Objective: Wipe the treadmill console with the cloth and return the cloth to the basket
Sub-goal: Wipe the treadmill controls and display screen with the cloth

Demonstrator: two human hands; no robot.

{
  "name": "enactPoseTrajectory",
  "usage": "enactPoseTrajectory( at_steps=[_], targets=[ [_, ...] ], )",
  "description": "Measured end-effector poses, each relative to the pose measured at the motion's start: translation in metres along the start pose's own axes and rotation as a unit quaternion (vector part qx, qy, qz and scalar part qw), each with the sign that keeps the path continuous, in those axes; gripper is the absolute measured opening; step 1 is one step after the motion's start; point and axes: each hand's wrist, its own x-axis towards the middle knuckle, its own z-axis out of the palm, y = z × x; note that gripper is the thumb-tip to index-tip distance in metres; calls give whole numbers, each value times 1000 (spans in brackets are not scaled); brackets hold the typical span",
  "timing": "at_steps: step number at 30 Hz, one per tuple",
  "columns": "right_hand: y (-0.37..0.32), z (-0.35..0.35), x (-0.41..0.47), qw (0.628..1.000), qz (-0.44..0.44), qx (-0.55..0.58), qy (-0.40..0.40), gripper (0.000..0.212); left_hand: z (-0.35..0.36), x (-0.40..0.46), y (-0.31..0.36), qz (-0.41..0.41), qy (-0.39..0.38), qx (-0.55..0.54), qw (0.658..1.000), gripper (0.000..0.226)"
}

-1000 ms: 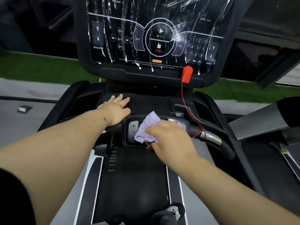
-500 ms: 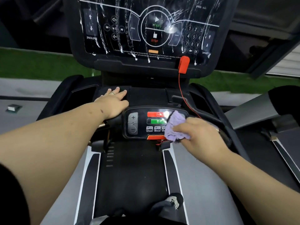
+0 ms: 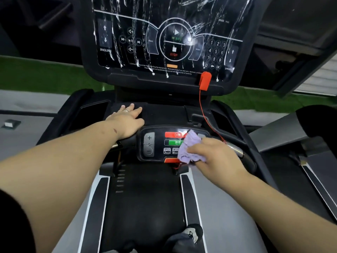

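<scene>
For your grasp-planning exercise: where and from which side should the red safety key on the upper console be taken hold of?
Pinch the red safety key by its two flat side faces, coming from the front. It stands out from the upper console's lower edge, and its cord hangs below, so stay above that.

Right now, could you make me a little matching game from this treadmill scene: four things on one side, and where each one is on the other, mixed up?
Things:
1. left hand
2. right hand
3. red safety clip
4. purple cloth

Places:
A. pressed on the right part of the small button panel
B. resting flat on the black ledge below the big screen
C. gripping the cloth at the handlebar panel
D. fixed to the lower edge of the streaked big screen

Pairs: 1-B, 2-C, 3-D, 4-A
</scene>
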Motion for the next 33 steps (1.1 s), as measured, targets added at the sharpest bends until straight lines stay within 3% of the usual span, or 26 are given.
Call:
enactPoseTrajectory(
  at_steps=[6,9,10,14,17,20,22,25,28,30,33],
  targets=[
    [-69,30,31,999,-37,18,23,13,-1,0,2,-3,-2,7,1000,66],
    [-56,23,28,998,-67,-9,4,10,-2,-1,2,-3,-3,4,1000,66],
    [-43,18,22,998,-64,-18,0,18,-1,-1,3,-1,-3,2,1000,66],
    [-9,4,2,1000,-4,-1,26,30,-1,-2,2,-1,4,-3,1000,66],
    [-45,18,20,1000,-15,0,13,9,0,0,3,-3,4,-1,1000,65],
    [-87,33,43,997,-69,19,10,17,0,2,0,-5,3,3,1000,65],
    [-81,25,42,996,-83,21,-3,15,0,3,-1,-8,1,2,1000,65],
    [-31,10,15,999,-42,18,-11,13,0,2,0,-4,2,-3,1000,66],
    [8,-10,-5,996,78,40,-29,27,0,-1,1,-6,5,-8,1000,66],
    [5,-12,5,992,113,46,-23,13,-1,-2,3,-5,4,-4,1000,66],
    [-33,1,35,989,118,62,60,12,-1,-1,3,-8,4,1,1000,66]
  ],
)
